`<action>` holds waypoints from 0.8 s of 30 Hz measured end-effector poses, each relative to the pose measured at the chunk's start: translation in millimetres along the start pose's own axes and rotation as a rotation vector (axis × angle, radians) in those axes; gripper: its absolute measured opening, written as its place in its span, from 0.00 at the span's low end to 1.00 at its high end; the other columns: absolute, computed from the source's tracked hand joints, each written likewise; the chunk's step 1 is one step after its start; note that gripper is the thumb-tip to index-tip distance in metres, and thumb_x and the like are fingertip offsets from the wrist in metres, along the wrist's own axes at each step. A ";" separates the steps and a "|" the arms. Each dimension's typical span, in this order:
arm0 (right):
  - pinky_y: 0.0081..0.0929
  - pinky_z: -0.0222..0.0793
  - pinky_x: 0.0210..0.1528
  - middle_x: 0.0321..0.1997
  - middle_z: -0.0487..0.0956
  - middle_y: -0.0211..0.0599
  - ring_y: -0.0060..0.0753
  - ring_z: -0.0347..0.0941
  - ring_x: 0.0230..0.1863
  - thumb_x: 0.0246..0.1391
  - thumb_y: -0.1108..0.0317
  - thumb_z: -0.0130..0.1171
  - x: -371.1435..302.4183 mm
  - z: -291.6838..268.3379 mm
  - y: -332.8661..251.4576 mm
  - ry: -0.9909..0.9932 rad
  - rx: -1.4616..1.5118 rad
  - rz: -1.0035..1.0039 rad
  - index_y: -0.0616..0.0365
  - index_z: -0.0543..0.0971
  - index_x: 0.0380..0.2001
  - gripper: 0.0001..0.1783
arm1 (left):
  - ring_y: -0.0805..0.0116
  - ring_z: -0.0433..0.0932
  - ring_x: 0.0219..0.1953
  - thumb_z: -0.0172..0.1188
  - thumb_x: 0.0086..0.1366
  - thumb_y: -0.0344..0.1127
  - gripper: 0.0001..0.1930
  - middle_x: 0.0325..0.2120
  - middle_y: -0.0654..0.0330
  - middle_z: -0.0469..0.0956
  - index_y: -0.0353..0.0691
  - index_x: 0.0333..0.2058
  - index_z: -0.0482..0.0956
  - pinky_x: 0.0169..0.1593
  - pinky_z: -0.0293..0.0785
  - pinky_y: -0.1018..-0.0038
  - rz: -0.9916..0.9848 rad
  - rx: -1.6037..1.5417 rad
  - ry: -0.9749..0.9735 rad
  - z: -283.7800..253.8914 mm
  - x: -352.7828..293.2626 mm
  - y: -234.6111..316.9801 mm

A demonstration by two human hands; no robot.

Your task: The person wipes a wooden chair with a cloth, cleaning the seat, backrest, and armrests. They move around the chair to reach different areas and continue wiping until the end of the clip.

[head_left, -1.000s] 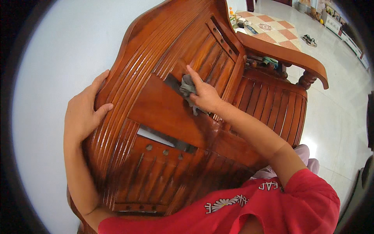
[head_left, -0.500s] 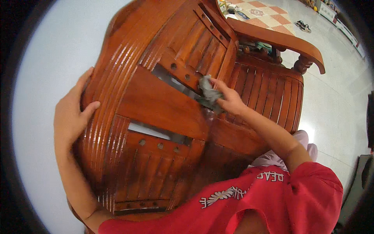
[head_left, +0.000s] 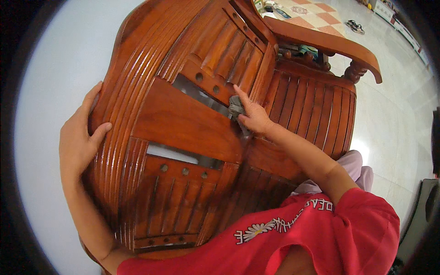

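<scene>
A glossy reddish-brown wooden bench (head_left: 190,120) with a slatted backrest and seat fills the middle of the view. My left hand (head_left: 78,140) grips the top edge of the backrest, thumb on its grooved front and fingers round behind it. With my right hand (head_left: 255,117) I press a crumpled grey cloth (head_left: 236,107) against the lower backrest, at the end of a long slot beside a panel with round holes. My index finger stretches out past the cloth onto the wood. Part of the cloth is hidden beneath the palm.
A curved wooden armrest (head_left: 325,39) juts out at the far right end, above the slatted seat (head_left: 311,107). A pale wall (head_left: 50,91) stands close behind the backrest. On the tiled floor lie a checkered mat (head_left: 316,16) and dark sandals (head_left: 355,26).
My right hand has moved slightly left with the cloth, and its index finger now reaches forward along the wood. My left hand stays on the top edge.
</scene>
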State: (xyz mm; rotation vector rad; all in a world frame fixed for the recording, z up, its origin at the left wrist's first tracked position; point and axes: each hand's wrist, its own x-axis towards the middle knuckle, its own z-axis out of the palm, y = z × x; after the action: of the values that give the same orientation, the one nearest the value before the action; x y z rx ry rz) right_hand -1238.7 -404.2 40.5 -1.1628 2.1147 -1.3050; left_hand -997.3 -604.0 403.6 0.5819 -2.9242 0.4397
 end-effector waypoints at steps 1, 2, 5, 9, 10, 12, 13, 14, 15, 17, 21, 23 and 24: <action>0.50 0.72 0.57 0.64 0.73 0.58 0.64 0.75 0.55 0.53 0.71 0.60 -0.8 1.8 -5.9 -0.008 -0.098 -0.023 0.40 0.38 0.77 0.56 | 0.36 0.78 0.54 0.64 0.61 0.48 0.39 0.51 0.38 0.79 0.58 0.71 0.61 0.56 0.74 0.55 0.009 -0.004 -0.001 0.7 0.2 0.4; 0.50 0.72 0.56 0.63 0.74 0.58 0.64 0.75 0.55 0.52 0.71 0.60 0.1 6.8 -6.3 0.014 -0.117 -0.043 0.40 0.38 0.77 0.57 | 0.36 0.78 0.54 0.64 0.61 0.47 0.39 0.51 0.37 0.79 0.58 0.71 0.61 0.56 0.74 0.55 -0.005 -0.021 -0.015 1.4 1.6 2.2; 0.52 0.72 0.54 0.59 0.76 0.59 0.65 0.76 0.52 0.52 0.71 0.60 2.7 14.5 0.6 0.106 -0.190 -0.168 0.39 0.41 0.77 0.55 | 0.37 0.77 0.55 0.65 0.60 0.42 0.40 0.52 0.37 0.78 0.58 0.71 0.60 0.57 0.74 0.55 -0.049 -0.054 -0.042 -1.2 5.8 9.9; 0.47 0.73 0.54 0.54 0.78 0.59 0.59 0.77 0.52 0.52 0.71 0.57 24.2 -30.4 -39.0 -0.240 -0.198 0.094 0.41 0.55 0.73 0.45 | 0.39 0.77 0.56 0.67 0.59 0.35 0.41 0.55 0.42 0.78 0.56 0.70 0.62 0.58 0.74 0.56 -0.040 -0.006 -0.011 0.5 -5.9 3.1; 0.44 0.73 0.53 0.53 0.79 0.57 0.56 0.78 0.51 0.52 0.70 0.57 25.3 -30.8 -31.7 -0.106 0.000 0.065 0.44 0.58 0.71 0.42 | 0.40 0.77 0.57 0.67 0.58 0.33 0.41 0.56 0.43 0.77 0.56 0.70 0.63 0.59 0.74 0.56 -0.007 0.014 0.023 -2.5 -7.8 -0.4; 0.40 0.74 0.53 0.50 0.80 0.52 0.49 0.79 0.49 0.51 0.69 0.56 20.0 -39.6 19.2 0.144 0.364 0.018 0.49 0.65 0.68 0.38 | 0.43 0.78 0.56 0.68 0.57 0.33 0.41 0.57 0.48 0.78 0.56 0.70 0.64 0.59 0.74 0.57 -0.005 -0.008 0.046 -3.0 -4.6 6.3; 0.37 0.73 0.53 0.50 0.80 0.48 0.45 0.79 0.49 0.50 0.70 0.55 16.7 -50.9 36.6 0.147 0.605 0.083 0.53 0.69 0.65 0.35 | 0.44 0.78 0.55 0.69 0.57 0.33 0.41 0.57 0.50 0.78 0.57 0.69 0.64 0.59 0.74 0.58 0.003 -0.012 0.066 -0.2 -0.6 8.1; 0.34 0.73 0.53 0.49 0.81 0.44 0.40 0.78 0.48 0.49 0.71 0.54 12.2 -59.0 45.1 0.147 0.855 0.151 0.56 0.72 0.62 0.33 | 0.45 0.79 0.54 0.70 0.56 0.33 0.42 0.56 0.52 0.79 0.59 0.69 0.65 0.58 0.75 0.58 0.013 -0.008 0.079 0.4 0.9 8.1; 0.34 0.73 0.54 0.53 0.79 0.40 0.39 0.78 0.51 0.49 0.75 0.52 11.9 -69.3 53.0 0.099 0.886 0.171 0.58 0.70 0.64 0.34 | 0.45 0.79 0.54 0.70 0.56 0.33 0.41 0.57 0.52 0.79 0.58 0.69 0.65 0.58 0.75 0.58 -0.012 -0.015 0.064 1.6 0.7 10.3; 0.33 0.73 0.56 0.55 0.78 0.40 0.39 0.76 0.53 0.48 0.78 0.51 22.6 -69.9 28.8 0.118 1.027 0.125 0.57 0.70 0.65 0.36 | 0.44 0.78 0.55 0.69 0.56 0.33 0.41 0.57 0.52 0.78 0.57 0.69 0.65 0.58 0.75 0.58 -0.055 -0.009 0.037 -2.9 1.2 16.0; 0.32 0.70 0.59 0.60 0.75 0.40 0.40 0.73 0.57 0.52 0.78 0.57 76.5 -74.0 -87.0 0.145 1.224 -0.279 0.54 0.68 0.67 0.36 | 0.41 0.76 0.59 0.65 0.59 0.41 0.39 0.56 0.43 0.78 0.52 0.70 0.64 0.61 0.72 0.56 -0.014 -0.021 0.010 -4.9 1.6 12.9; 0.32 0.70 0.59 0.58 0.75 0.40 0.41 0.74 0.56 0.55 0.75 0.61 123.8 -74.4 -122.7 0.376 0.953 -0.574 0.54 0.69 0.66 0.33 | 0.40 0.76 0.59 0.65 0.59 0.45 0.39 0.55 0.43 0.78 0.50 0.69 0.64 0.62 0.72 0.56 0.033 -0.045 0.029 1.9 6.5 11.9; 0.33 0.70 0.58 0.56 0.75 0.40 0.43 0.74 0.55 0.57 0.72 0.62 145.8 -64.4 -138.7 0.526 0.719 -0.726 0.53 0.70 0.65 0.32 | 0.40 0.76 0.59 0.65 0.59 0.47 0.40 0.55 0.42 0.78 0.50 0.69 0.64 0.61 0.72 0.55 0.012 -0.013 0.025 -5.9 0.4 12.3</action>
State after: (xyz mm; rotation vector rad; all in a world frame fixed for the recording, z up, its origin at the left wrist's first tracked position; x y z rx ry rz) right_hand -1305.4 -518.3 205.3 -1.3717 1.2331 -2.6439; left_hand -1002.1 -591.5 406.2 0.5537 -2.9064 0.4252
